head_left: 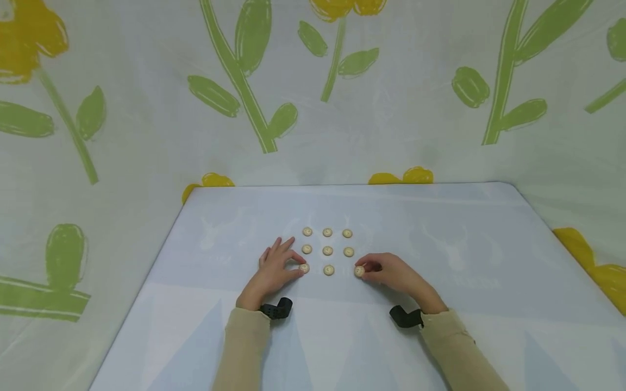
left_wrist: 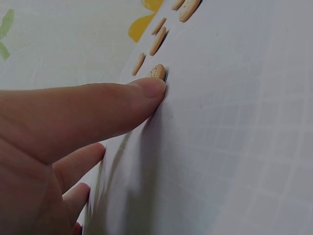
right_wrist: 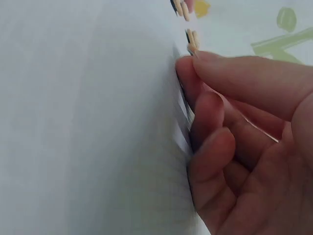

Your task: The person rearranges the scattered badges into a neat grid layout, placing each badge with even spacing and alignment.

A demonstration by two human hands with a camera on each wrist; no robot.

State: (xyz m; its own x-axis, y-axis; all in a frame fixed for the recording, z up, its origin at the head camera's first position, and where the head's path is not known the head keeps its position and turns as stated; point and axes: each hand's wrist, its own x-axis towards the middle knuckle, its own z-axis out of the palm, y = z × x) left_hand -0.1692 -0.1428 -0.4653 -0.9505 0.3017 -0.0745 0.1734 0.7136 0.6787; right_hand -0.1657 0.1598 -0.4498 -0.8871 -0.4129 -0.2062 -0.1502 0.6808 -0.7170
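Observation:
Small round wooden discs with dark markings lie on the table in three rows of three. My left hand pinches the front-left disc between thumb and index finger, its other fingers spread. In the left wrist view the thumb partly covers that disc. With thumb and index finger, my right hand pinches the front-right disc, which sits slightly right of its column. Most of it is hidden behind the fingers in the right wrist view. Between the hands lies the front-middle disc, untouched.
The middle row's centre disc and the back row's centre disc lie beyond the hands. The pale blue-white table reaches back to a white curtain printed with green stems and yellow flowers. Black wrist cameras sit on both wrists.

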